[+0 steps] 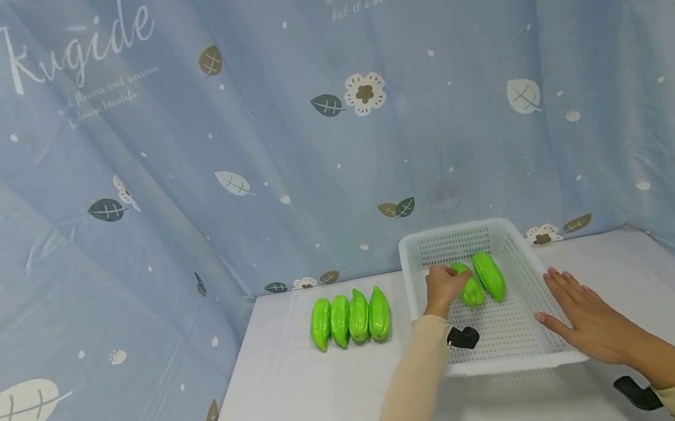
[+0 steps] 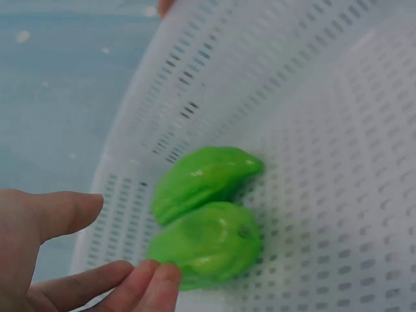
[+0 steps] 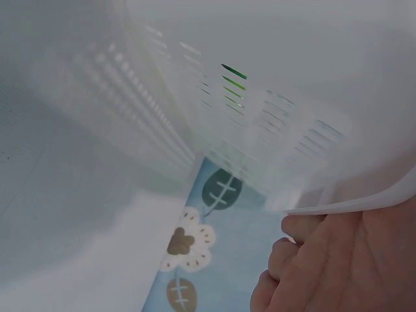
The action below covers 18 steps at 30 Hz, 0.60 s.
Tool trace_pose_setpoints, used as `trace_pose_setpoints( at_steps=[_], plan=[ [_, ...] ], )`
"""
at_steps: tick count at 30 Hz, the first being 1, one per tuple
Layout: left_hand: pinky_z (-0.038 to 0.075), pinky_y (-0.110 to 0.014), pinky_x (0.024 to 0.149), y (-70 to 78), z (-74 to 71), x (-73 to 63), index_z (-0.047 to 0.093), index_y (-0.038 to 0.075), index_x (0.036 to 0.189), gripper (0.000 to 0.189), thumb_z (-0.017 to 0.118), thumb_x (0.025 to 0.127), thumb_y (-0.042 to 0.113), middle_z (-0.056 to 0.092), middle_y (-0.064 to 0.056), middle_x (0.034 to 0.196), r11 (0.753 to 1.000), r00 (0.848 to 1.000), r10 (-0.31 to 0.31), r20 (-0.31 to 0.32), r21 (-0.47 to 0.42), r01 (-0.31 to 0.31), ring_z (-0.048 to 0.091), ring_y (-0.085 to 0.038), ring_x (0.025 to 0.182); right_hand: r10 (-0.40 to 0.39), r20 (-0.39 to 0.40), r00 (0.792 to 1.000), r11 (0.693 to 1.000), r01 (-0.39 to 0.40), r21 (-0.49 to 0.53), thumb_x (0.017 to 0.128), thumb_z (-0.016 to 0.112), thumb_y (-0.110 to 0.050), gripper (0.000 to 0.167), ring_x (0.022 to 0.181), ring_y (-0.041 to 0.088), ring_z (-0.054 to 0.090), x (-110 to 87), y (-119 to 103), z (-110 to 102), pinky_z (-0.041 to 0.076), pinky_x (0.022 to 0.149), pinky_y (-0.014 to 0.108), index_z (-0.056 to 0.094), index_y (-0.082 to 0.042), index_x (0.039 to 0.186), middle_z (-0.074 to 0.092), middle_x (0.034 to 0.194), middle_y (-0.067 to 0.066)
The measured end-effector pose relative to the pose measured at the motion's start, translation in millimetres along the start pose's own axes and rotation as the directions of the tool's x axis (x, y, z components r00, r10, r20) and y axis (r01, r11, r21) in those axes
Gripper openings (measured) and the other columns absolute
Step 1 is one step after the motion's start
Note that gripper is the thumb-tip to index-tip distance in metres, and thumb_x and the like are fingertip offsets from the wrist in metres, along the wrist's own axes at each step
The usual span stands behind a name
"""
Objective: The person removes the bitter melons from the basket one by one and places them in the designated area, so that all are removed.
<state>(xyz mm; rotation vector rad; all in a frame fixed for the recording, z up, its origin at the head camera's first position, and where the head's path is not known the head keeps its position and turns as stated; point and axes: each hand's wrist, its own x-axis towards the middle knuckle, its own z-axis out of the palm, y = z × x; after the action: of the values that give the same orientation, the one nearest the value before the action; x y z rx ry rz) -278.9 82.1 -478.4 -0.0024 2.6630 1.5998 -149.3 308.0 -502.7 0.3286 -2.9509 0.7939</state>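
Note:
Inside a white perforated plastic basket (image 1: 509, 348) lie two glossy green, ridged vegetables that look like bitter gourds. The left hand (image 1: 445, 287) is at the left one (image 1: 473, 292), with the right one (image 1: 490, 277) beside it. In the left wrist view, fingertips (image 2: 168, 276) touch the nearer green vegetable (image 2: 211, 244), while the thumb stands apart from it. The farther vegetable (image 2: 205, 179) lies alongside. On the basket's right rim rests the right hand (image 1: 599, 329), fingers extended and thumb over the inner side. From the right wrist, its fingers (image 3: 302, 260) show just below the rim.
Left of the basket, several more green vegetables (image 1: 350, 319) lie in a row on the white table (image 1: 312, 406). Behind the table hangs a blue curtain (image 1: 302, 137) with leaf and flower prints. A black device (image 1: 464, 338) sits at the left wrist.

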Motion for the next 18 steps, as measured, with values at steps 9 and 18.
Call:
trace_pose_setpoints(
  at_steps=[9,18],
  plan=[
    [0.020,-0.027,0.045,-6.8,12.6,0.4,0.028,0.020,0.057,0.061,0.081,0.088,0.020,0.022,0.009,0.053,1.000,1.000,-0.004,-0.010,0.028,0.004,0.020,-0.010,0.049,-0.004,-0.017,1.000,1.000,0.004,-0.011,0.108,0.049,-0.047,0.089,0.157,0.054,-0.002,0.0,0.5,1.6,-0.013,0.126,0.066,0.003,0.007,0.163,0.005,0.170,0.034],
    [0.053,-0.036,0.060,-8.7,16.4,1.4,0.062,0.001,0.090,0.031,0.082,0.085,0.024,0.057,-0.006,0.074,0.997,0.999,-0.038,-0.037,0.064,0.040,0.055,-0.018,0.067,0.015,-0.010,1.000,1.000,-0.015,0.001,0.107,0.049,-0.048,0.091,0.157,0.055,-0.001,0.9,1.0,1.6,-0.004,0.124,0.073,0.002,0.007,0.163,0.005,0.169,0.034]
  ],
)
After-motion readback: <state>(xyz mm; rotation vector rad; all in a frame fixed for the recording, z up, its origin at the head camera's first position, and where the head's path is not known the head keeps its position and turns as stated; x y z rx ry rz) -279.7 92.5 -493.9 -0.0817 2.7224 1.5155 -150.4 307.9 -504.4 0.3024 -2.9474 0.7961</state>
